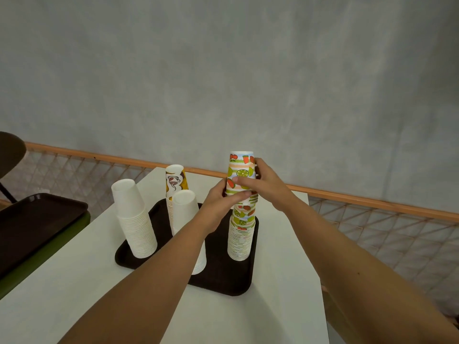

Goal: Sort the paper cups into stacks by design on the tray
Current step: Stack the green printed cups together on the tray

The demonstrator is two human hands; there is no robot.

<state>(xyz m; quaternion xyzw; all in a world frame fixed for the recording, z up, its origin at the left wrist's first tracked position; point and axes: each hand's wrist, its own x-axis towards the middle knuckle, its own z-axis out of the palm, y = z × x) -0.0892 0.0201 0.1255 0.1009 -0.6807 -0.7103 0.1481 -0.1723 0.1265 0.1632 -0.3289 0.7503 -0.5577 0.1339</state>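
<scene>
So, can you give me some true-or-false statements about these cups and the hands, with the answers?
1. The left hand and the right hand both grip the fruit-print cup atop the fruit stack. True.
2. The cups stand mouth up. False: every stack is mouth down.
3. Two stacks are plain white: the left white stack and the middle white stack. True.
4. The tray under the cups is bright red. False: it is dark brown.
5. The coffee-print stack stands nearest the camera. False: it stands at the back, behind the middle white stack.
</scene>
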